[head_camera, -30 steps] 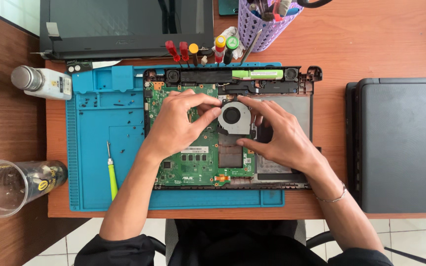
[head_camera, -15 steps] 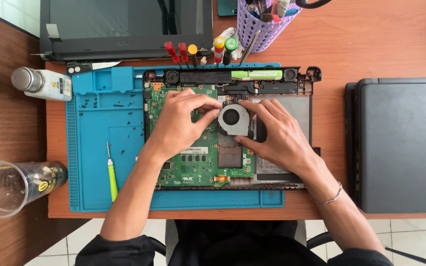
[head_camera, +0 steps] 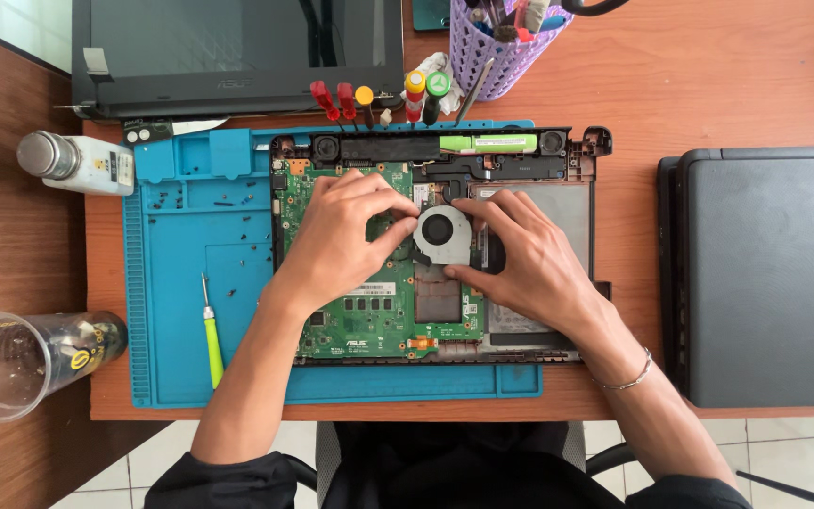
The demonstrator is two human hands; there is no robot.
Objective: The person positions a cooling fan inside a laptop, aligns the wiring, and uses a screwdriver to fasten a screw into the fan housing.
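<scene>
An opened laptop base (head_camera: 577, 203) lies on a blue work mat (head_camera: 186, 245), its green circuit board (head_camera: 369, 320) bare. A round silver cooling fan (head_camera: 443, 234) sits in the middle of the board. My left hand (head_camera: 336, 236) rests on the board with its fingertips at the fan's left edge. My right hand (head_camera: 525, 259) pinches the fan's right and lower edge between thumb and fingers. Both hands touch the fan. The board under the palms is hidden.
A green-handled screwdriver (head_camera: 211, 335) and loose screws lie on the mat. Several screwdrivers (head_camera: 374, 99) and a purple tool cup (head_camera: 499, 52) stand behind. A detached screen (head_camera: 237, 57), a white bottle (head_camera: 77, 162), a clear jar (head_camera: 21, 363) and a black laptop (head_camera: 765, 273) surround the mat.
Both hands have shifted only slightly at the fan's rim. The fan stays in the same place on the board.
</scene>
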